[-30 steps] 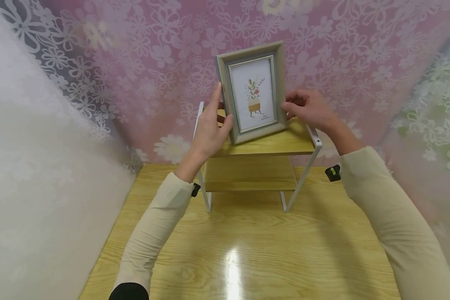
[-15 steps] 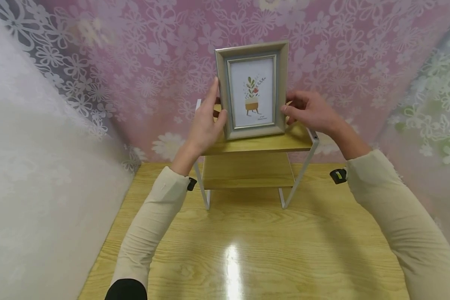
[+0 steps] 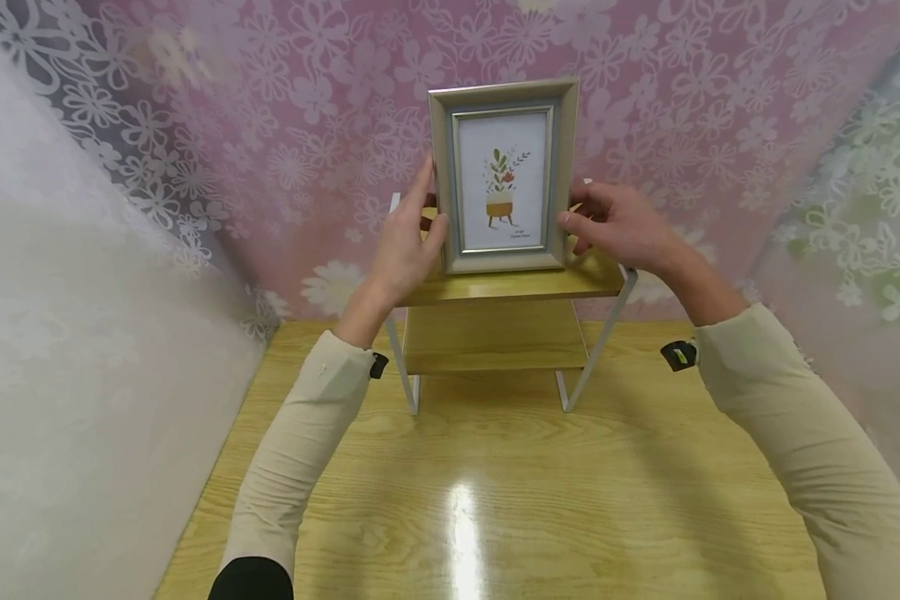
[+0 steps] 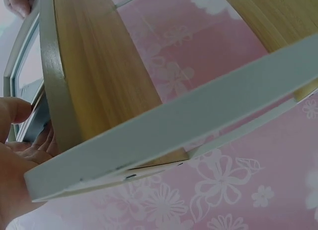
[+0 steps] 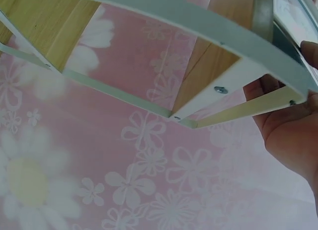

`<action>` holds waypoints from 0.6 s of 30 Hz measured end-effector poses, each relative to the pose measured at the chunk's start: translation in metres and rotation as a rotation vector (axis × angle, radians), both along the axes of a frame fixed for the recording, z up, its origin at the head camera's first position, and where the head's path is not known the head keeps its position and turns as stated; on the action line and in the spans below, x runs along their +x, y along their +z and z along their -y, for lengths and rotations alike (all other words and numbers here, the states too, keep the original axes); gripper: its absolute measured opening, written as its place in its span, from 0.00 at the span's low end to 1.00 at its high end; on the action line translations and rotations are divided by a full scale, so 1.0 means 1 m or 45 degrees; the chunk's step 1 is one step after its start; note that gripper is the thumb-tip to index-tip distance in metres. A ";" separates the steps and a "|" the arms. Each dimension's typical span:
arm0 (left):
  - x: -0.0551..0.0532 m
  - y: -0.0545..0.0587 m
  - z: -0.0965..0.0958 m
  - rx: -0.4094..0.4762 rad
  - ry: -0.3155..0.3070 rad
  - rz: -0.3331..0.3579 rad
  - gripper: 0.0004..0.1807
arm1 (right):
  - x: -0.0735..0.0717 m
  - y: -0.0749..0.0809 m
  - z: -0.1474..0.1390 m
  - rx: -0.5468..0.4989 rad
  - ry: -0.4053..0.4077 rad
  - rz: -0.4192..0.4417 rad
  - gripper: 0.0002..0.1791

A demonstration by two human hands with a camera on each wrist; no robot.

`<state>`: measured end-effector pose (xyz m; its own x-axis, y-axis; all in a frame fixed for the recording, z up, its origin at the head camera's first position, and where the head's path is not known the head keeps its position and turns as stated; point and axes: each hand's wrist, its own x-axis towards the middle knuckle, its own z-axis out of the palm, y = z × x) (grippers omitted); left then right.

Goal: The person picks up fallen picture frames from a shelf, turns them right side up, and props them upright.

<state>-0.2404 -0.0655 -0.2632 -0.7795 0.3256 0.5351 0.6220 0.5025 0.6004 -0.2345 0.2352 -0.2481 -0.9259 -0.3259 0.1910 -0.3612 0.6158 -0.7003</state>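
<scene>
A picture frame (image 3: pixel 504 179) stands nearly upright over the top board (image 3: pixel 510 286) of a small shelf, its potted-plant print facing me. My left hand (image 3: pixel 407 242) grips its left side, thumb in front and index finger along the edge. On the opposite side my right hand (image 3: pixel 624 225) pinches the lower right edge between thumb and fingers. The frame's back is hidden in the head view. In the left wrist view, the left hand (image 4: pixel 15 165) shows beside the frame's lower edge. The right wrist view has the right hand (image 5: pixel 293 140) behind the shelf's metal side bar.
The shelf has white metal legs (image 3: pixel 603 342) and a lower wooden board (image 3: pixel 495 337). Behind it rises a pink floral wall (image 3: pixel 330 167). Pale walls stand left (image 3: pixel 105 333) and right (image 3: pixel 870 250). Wood-grain floor (image 3: pixel 390 492) lies in front.
The picture frame has turned from a leftward lean and angled face to more upright and front-facing. Both hands have kept hold of it, shifting slightly. The whole view has also shifted a little.
</scene>
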 end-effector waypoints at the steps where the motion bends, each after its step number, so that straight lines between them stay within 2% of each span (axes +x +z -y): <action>1: 0.000 0.000 0.001 -0.002 0.009 0.008 0.37 | 0.001 0.001 0.001 0.016 0.001 0.002 0.24; 12: 0.004 0.001 0.003 -0.025 0.051 0.044 0.38 | 0.009 -0.001 0.006 0.049 0.024 0.040 0.32; 18: 0.012 -0.004 0.004 -0.055 0.121 -0.013 0.36 | 0.023 -0.004 0.007 0.052 -0.025 0.081 0.37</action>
